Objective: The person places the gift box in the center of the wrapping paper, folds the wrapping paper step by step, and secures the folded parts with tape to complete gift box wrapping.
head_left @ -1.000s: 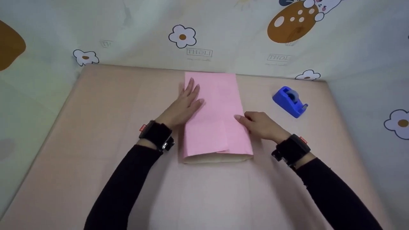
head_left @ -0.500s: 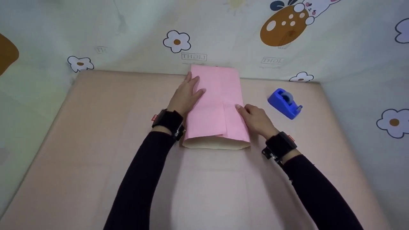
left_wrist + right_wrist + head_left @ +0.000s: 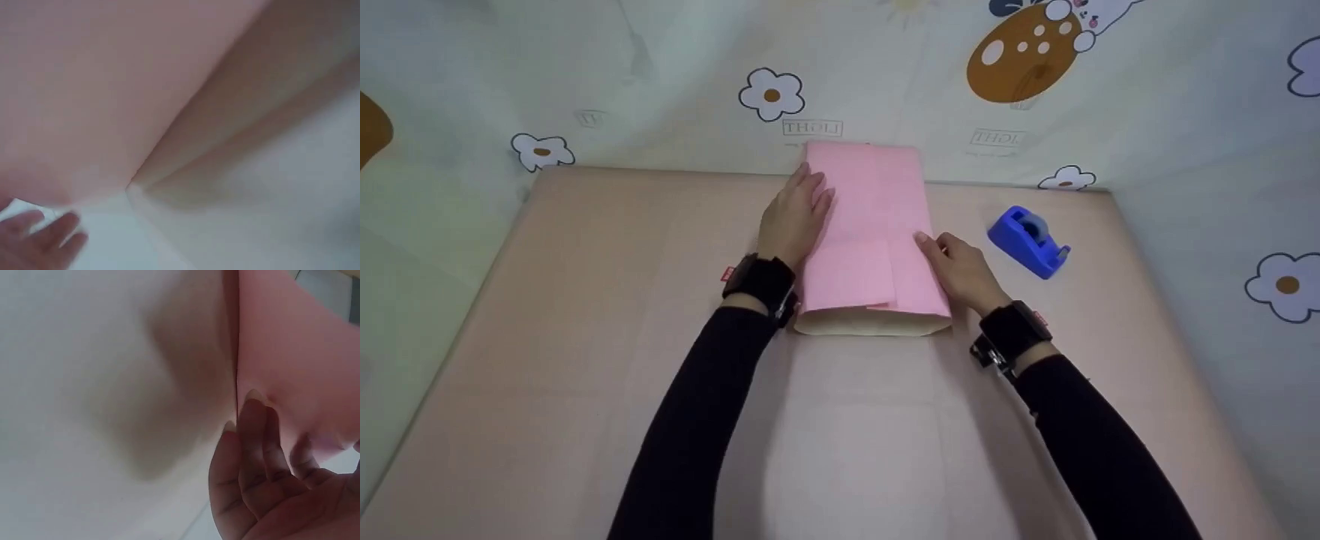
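While your right hand [image 3: 964, 274] pinches the right edge of the flat, pink paper sleeve with a cream inside [image 3: 866, 202], the thumb on top and the other fingers bent below it, your left hand [image 3: 791, 217] lies along the opposite edge. The fingers there look rather straight and seem only to touch the paper; I cannot see from them a real grip. The sleeve is between your two hands, at the far side of the pale pink covered table [image 3: 562, 322], with its near mouth [image 3: 877, 324] gaping towards you. Its far end appears against the white flower-printed sheet [image 3: 682, 67], and it is probably raised, but how much I cannot tell.

Please be careful with the right side: if you squeeze the pinch too strongly, the thin paper could take a crease. Because the left fingers seem to give only light support, the sleeve could turn or slip from that side when you pull with the right. The overlapping flap [image 3: 851, 277] shows a small gap at its lower corner, so uneven pulling may lift it. The blue plastic tape dispenser [image 3: 1027, 241] stands well apart, to the right, untouched.
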